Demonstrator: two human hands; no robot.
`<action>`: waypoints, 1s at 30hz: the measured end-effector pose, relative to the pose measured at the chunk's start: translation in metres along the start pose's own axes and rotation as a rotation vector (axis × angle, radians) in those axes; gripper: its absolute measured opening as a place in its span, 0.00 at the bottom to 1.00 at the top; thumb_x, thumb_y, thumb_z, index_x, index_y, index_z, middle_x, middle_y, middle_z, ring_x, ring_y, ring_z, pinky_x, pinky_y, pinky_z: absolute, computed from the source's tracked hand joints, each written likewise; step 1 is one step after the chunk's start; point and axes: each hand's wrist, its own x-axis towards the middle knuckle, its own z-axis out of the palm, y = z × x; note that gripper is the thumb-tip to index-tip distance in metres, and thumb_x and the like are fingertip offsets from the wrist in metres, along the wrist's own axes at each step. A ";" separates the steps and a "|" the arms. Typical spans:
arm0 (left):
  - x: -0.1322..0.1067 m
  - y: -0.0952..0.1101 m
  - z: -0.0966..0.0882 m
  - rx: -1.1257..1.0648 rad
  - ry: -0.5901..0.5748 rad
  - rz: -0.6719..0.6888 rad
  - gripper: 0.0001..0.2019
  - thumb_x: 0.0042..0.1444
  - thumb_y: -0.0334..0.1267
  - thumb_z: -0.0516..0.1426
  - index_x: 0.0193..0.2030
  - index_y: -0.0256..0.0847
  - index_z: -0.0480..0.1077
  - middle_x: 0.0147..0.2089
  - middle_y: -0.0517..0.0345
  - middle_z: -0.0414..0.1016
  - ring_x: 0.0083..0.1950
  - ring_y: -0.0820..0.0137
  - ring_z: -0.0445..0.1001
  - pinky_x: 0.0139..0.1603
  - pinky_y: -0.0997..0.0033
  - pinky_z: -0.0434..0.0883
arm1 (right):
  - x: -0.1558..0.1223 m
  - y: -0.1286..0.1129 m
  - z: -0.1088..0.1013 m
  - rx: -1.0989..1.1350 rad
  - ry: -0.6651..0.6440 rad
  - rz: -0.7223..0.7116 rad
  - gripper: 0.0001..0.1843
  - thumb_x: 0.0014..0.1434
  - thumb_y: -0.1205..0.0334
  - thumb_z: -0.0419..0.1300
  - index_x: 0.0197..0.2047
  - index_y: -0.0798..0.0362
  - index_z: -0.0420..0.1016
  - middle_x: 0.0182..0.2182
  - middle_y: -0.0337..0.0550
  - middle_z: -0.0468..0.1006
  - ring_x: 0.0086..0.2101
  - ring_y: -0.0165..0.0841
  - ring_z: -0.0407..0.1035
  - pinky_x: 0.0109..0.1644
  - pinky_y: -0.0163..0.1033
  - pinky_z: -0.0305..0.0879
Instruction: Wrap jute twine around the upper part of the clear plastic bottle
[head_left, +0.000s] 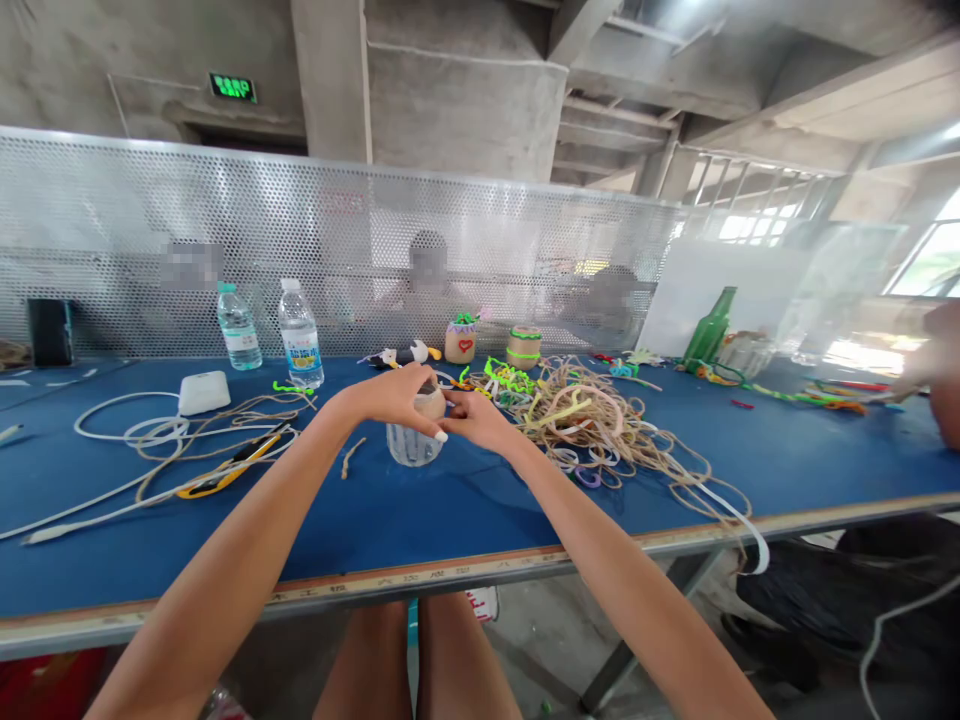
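A clear glass jar (411,445) stands upright on the blue table (420,510), its upper part wrapped in tan twine (432,402). My left hand (394,393) is curled over the jar's top, fingers closed on the wrapped rim. My right hand (480,420) touches the jar's right side, fingers pinched at the twine. A loose twine piece (349,457) lies left of the jar.
A tangle of twine and coloured pipe cleaners (600,425) spreads to the right. Two water bottles (300,335), a white box (203,392), white cable, a yellow knife (225,472), decorated jars (460,339) and a green bottle (711,330) stand about. Another person's hand (934,365) is far right.
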 end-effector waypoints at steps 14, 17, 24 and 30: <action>-0.009 -0.011 -0.015 -0.080 -0.181 -0.023 0.40 0.42 0.48 0.64 0.62 0.48 0.55 0.60 0.51 0.65 0.56 0.56 0.67 0.50 0.68 0.64 | -0.009 -0.001 -0.027 -0.200 0.028 -0.009 0.14 0.57 0.63 0.54 0.27 0.60 0.77 0.14 0.32 0.58 0.19 0.23 0.49 0.25 0.32 0.45; -0.011 -0.014 -0.016 -0.094 -0.168 0.025 0.39 0.42 0.47 0.64 0.62 0.48 0.55 0.61 0.52 0.64 0.57 0.56 0.66 0.52 0.67 0.63 | -0.005 0.002 -0.021 -0.185 0.057 -0.027 0.14 0.57 0.62 0.55 0.26 0.60 0.77 0.15 0.34 0.61 0.19 0.24 0.51 0.26 0.32 0.46; -0.008 -0.027 -0.011 -0.331 -0.139 0.288 0.33 0.43 0.46 0.64 0.57 0.45 0.62 0.60 0.53 0.63 0.59 0.57 0.63 0.59 0.64 0.60 | 0.005 0.017 -0.010 0.032 0.129 0.074 0.12 0.45 0.57 0.65 0.27 0.59 0.74 0.18 0.33 0.65 0.20 0.24 0.54 0.25 0.31 0.49; 0.013 -0.023 0.018 -0.847 0.023 0.288 0.36 0.56 0.62 0.47 0.63 0.37 0.54 0.54 0.42 0.69 0.55 0.59 0.69 0.53 0.61 0.66 | 0.002 0.014 -0.003 0.305 -0.042 0.069 0.23 0.41 0.58 0.68 0.41 0.57 0.73 0.22 0.33 0.69 0.21 0.23 0.57 0.25 0.30 0.54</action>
